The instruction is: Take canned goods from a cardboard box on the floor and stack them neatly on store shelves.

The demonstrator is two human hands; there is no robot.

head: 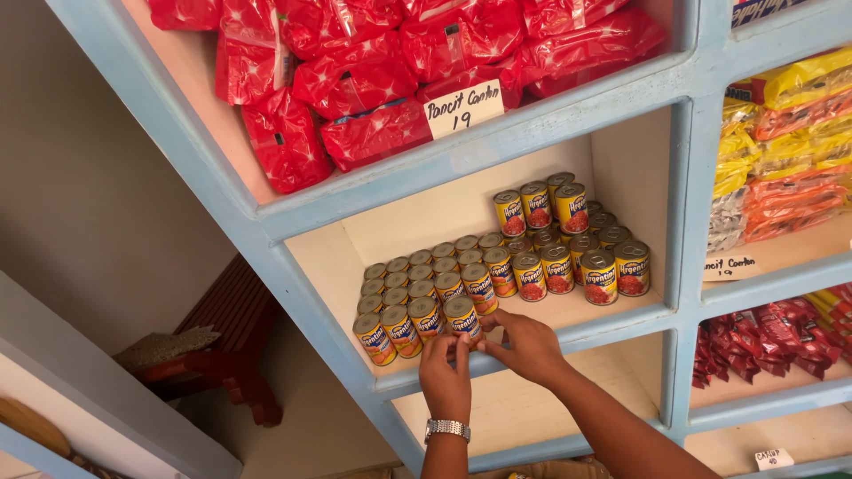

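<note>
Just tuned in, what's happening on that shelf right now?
A person stands at a pale blue shelf unit, both hands at the front row of small yellow-labelled cans. The left hand, a metal watch on its wrist, and the right hand meet at the front can near the shelf edge. More cans fill the compartment behind. Red packets lie on the shelf above.

Bare forearms, no sleeves in view; silver metal link wristwatch (446, 429) on left wrist.
</note>
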